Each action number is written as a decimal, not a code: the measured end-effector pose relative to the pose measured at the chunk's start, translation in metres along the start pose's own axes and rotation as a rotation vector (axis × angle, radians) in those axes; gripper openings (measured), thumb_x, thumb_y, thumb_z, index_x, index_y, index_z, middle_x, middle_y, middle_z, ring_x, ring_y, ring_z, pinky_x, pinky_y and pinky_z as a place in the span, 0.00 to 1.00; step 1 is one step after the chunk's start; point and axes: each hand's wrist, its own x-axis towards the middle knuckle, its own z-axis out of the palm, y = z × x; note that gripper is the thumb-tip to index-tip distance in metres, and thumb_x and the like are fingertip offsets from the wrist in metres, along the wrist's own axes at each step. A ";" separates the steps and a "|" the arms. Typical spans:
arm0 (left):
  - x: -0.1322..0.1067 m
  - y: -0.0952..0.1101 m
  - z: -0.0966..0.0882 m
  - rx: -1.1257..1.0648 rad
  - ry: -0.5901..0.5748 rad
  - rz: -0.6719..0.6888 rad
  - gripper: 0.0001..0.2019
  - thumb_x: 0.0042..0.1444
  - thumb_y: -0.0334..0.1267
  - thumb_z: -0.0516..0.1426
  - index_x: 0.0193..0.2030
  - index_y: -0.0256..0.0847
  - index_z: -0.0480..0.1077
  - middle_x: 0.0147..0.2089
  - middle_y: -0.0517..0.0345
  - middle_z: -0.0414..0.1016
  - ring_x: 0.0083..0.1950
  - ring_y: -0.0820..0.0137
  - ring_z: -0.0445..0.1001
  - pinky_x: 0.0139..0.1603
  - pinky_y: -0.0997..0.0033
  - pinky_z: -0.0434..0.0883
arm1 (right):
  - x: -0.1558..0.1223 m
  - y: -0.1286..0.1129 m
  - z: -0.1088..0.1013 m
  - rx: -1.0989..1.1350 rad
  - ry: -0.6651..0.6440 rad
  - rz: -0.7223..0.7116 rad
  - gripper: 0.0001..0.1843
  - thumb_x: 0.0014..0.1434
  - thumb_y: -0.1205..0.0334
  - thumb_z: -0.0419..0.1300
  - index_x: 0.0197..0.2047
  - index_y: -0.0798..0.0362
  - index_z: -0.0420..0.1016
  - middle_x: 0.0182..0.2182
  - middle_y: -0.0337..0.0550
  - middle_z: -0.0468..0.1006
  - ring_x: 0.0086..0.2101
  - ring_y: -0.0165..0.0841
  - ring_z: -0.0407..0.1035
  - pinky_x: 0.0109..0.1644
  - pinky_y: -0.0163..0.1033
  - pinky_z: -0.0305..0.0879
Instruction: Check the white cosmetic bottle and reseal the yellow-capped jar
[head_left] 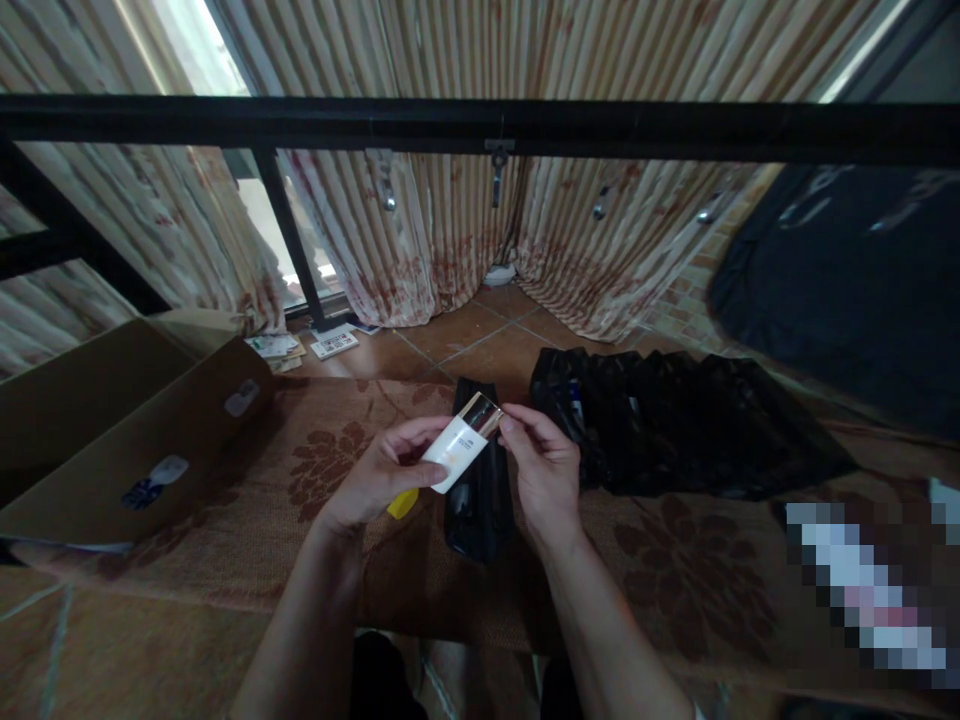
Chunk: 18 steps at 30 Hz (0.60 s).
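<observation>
Left fingers (pixel 433 473) and right fingers (pixel 508 420) grasp a white, metallic-capped flat bottle (pixel 456 455); black plastic bag (pixel 481 525) beneath; brown cardboard box (pixel 184 415) left; black plastic bundle (pixel 675 430) right.

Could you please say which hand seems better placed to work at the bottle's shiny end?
Probably the right hand: it is at the shiny end, while the left hand holds the bottle's white body.
</observation>
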 end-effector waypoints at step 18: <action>0.015 -0.013 0.000 0.266 0.265 -0.001 0.13 0.42 0.30 0.64 0.38 0.36 0.74 0.31 0.60 0.75 0.32 0.72 0.71 0.34 0.73 0.67 | -0.004 0.000 -0.002 -0.181 -0.036 -0.036 0.11 0.56 0.54 0.65 0.39 0.52 0.82 0.31 0.43 0.83 0.31 0.32 0.74 0.36 0.38 0.69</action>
